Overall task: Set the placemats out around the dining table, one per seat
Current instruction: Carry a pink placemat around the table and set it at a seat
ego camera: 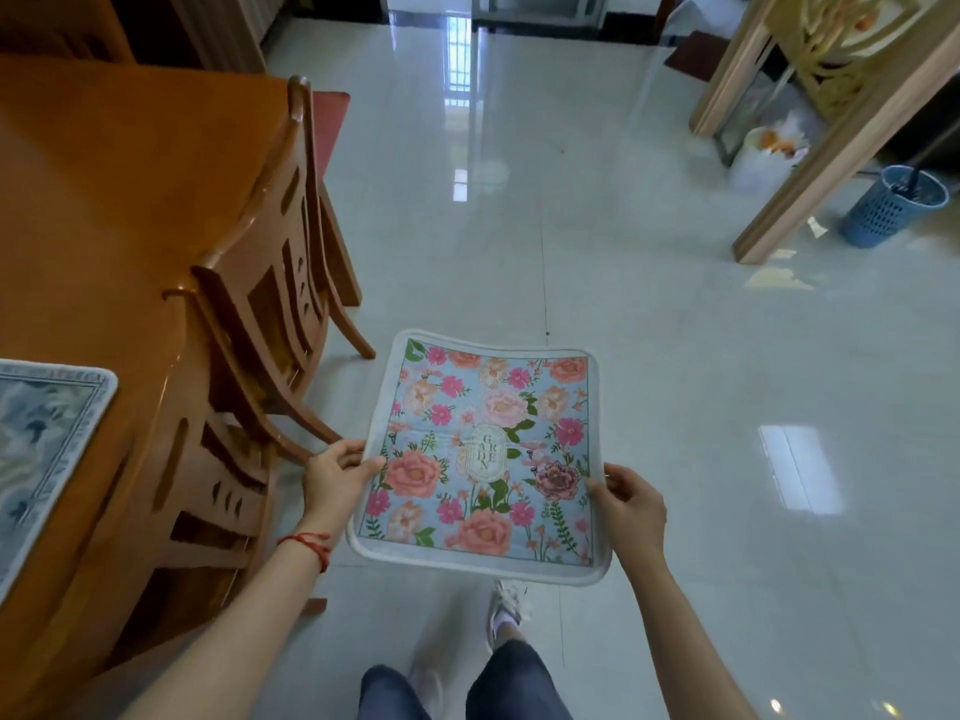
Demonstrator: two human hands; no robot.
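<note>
I hold a floral placemat (483, 454) flat in front of me above the tiled floor; it has pink and peach flowers on pale blue and a white border. My left hand (335, 478) pinches its left edge, thumb on top. My right hand (631, 504) grips its right edge the same way. The wooden dining table (93, 210) stands to my left. A second placemat (44, 454), blue-grey with a pale border, lies on the table at the left edge of view.
Two wooden chairs (270, 283) are pushed in along the table's right side, another chair back (208, 501) nearer me. A wooden partition frame (831, 122) and a blue basket (893, 205) stand at the far right. Glossy floor tiles (571, 226) stretch ahead.
</note>
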